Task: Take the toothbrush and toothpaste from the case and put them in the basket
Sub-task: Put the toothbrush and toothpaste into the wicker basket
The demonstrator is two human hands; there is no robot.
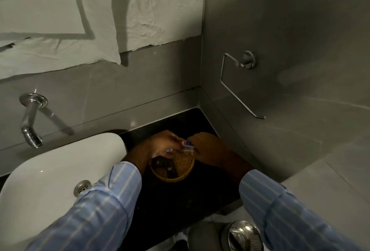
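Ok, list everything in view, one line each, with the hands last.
Basket: one, woven tan, on the black counter right of the sink.
Dark items: in the basket, too dim to identify.
Toothpaste: one, white, blue and red, held above the basket.
Counter: one, black.
Sink: one, white, left.
Tap: one, chrome, on the wall above the sink.
Paper holder: one, chrome, right wall.
Paper sheets: white, torn, back wall.
Bin lid: one, chrome, bottom.
Hands: left, right, in blue striped sleeves, over the basket.

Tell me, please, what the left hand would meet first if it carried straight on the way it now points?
Most likely the right hand: the left hand points rightward over the basket, holding a small tube, apparently the toothpaste, whose far end already reaches it. Depth is unclear, so they may already touch.
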